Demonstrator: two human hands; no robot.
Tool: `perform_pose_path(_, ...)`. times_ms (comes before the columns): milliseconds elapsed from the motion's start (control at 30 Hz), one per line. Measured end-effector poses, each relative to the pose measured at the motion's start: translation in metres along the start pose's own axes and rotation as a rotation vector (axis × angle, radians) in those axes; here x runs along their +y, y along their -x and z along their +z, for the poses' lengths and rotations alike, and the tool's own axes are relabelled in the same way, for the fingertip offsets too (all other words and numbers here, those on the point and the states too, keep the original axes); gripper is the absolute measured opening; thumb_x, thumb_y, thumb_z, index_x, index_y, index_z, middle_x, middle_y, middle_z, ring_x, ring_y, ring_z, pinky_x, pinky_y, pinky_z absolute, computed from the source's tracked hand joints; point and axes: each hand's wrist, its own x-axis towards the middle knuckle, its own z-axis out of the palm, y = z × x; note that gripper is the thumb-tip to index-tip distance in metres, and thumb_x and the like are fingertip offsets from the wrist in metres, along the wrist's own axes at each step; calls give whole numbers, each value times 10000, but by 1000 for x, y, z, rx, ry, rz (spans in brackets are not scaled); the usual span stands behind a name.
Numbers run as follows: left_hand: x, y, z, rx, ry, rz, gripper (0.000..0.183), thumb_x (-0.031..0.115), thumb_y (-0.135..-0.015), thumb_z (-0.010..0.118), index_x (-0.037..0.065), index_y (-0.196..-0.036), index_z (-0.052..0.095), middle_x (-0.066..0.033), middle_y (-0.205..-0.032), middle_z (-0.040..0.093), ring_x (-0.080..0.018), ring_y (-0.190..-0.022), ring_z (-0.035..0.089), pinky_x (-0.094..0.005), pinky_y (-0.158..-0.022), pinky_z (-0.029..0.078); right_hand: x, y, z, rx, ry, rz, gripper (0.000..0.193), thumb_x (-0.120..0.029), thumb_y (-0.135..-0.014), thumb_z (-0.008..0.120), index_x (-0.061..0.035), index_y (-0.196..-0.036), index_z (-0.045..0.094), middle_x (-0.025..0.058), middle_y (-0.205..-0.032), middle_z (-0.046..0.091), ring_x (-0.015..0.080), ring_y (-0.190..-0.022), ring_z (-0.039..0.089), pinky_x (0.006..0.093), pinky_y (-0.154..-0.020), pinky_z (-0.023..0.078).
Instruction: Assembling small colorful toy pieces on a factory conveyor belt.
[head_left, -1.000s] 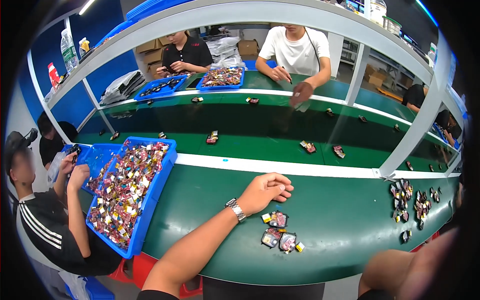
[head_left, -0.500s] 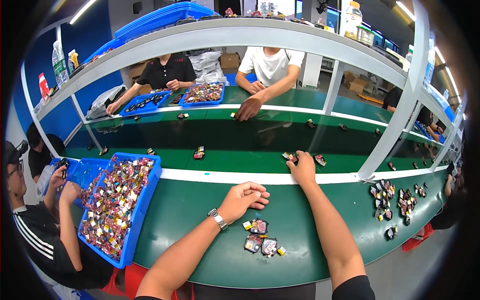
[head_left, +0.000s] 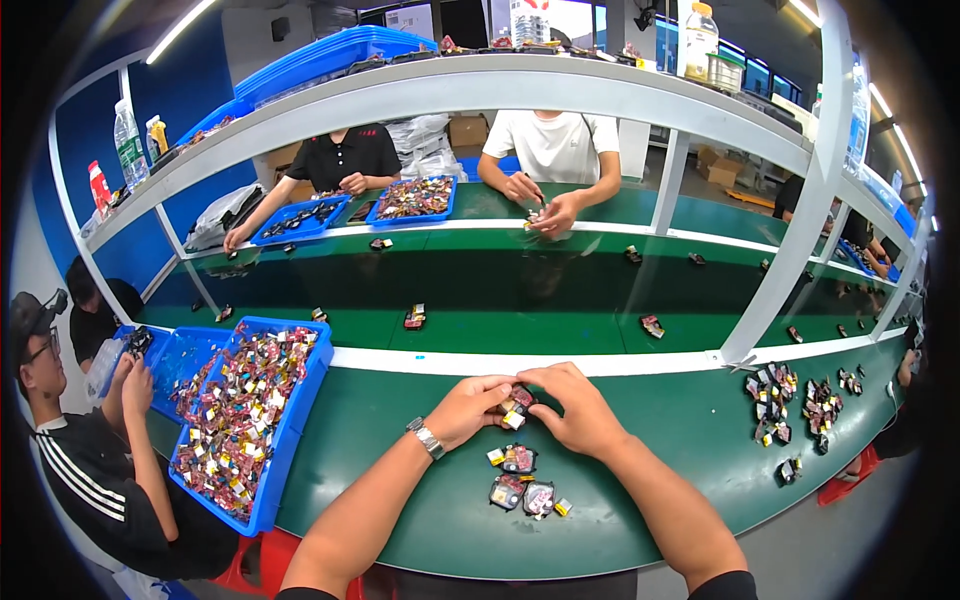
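Note:
Between my two hands is a small electronic module (head_left: 516,402) with a black case, reddish board and a white-yellow tab. My left hand (head_left: 466,412), with a metal watch at the wrist, has its fingers closed on the module's left side. Curled round the far and right sides is my right hand (head_left: 572,408), thumb and fingers at the module's edge. Just below, on the green table (head_left: 420,520), lie three similar modules: one (head_left: 518,459) nearest my hands, another (head_left: 506,491) at the left, and one (head_left: 538,498) showing a pale round face.
A blue tray (head_left: 322,350) heaped with modules stands at left, beside a seated person. Beyond a white rail (head_left: 460,362), a green conveyor belt (head_left: 560,330) carries scattered modules. Piled modules (head_left: 772,400) lie at right. A shelf post (head_left: 790,220) rises there; two people sit opposite.
My right hand has come back from the belt with a module and met my left hand, which now grips it too. Across the belt, the white-shirted person has drawn both hands together around a small part.

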Motion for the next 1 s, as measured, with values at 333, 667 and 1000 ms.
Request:
perform_pose_path(333, 0, 1, 24, 116, 190, 105, 282, 48, -1006, 466, 52, -1287, 472, -124, -1252, 575, -224, -1149, 600, -423, -1032, 501, 3, 0, 22, 272, 361, -113, 231, -98, -748, 744, -86, -975, 701, 32, -982, 609, 208, -893, 603, 338, -715, 526)
perform_pose_path(667, -3, -5, 26, 168, 115, 135, 278, 30, -1010, 443, 45, -1287, 452, -148, -1256, 582, -229, -1155, 604, -411, -1025, 511, 7, -3, 24, 251, 492, -223, 240, -95, -742, 664, -64, -979, 687, 34, -954, 604, 199, -870, 595, 333, -719, 506)
perform_pose_path(1000, -11, -2, 22, 181, 67, 155, 270, 41, -1018, 456, 32, -1288, 468, -140, -1230, 600, -220, -1133, 617, -390, -1013, 518, 8, 0, 28, 209, 428, -213, 191, -106, -765, 660, -70, -953, 649, 44, -925, 583, 221, -869, 588, 353, -722, 499)
